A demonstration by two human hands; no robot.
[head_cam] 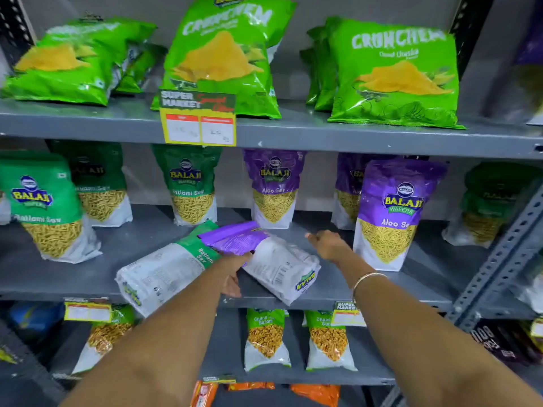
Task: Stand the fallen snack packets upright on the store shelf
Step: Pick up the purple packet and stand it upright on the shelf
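Two packets lie flat, back side up, on the middle grey shelf [88, 277]. The purple Aloo Sev packet [276, 259] rests partly on top of the green Ratlami Sev packet [164, 274]. My left hand [232, 271] grips the near edge of the purple packet, thumb on top and fingers underneath. My right hand [327, 245] hovers just right of that packet, fingers loosely curled and holding nothing. Upright Ratlami Sev packets [192, 189] and Aloo Sev packets [390, 212] stand around them on the same shelf.
Green Crunchem bags [393, 74] fill the top shelf, the left ones [67, 63] leaning over. A price tag [198, 124] hangs off the top shelf edge. Chana packets [266, 339] stand on the lower shelf. A perforated metal upright [499, 254] borders the right side.
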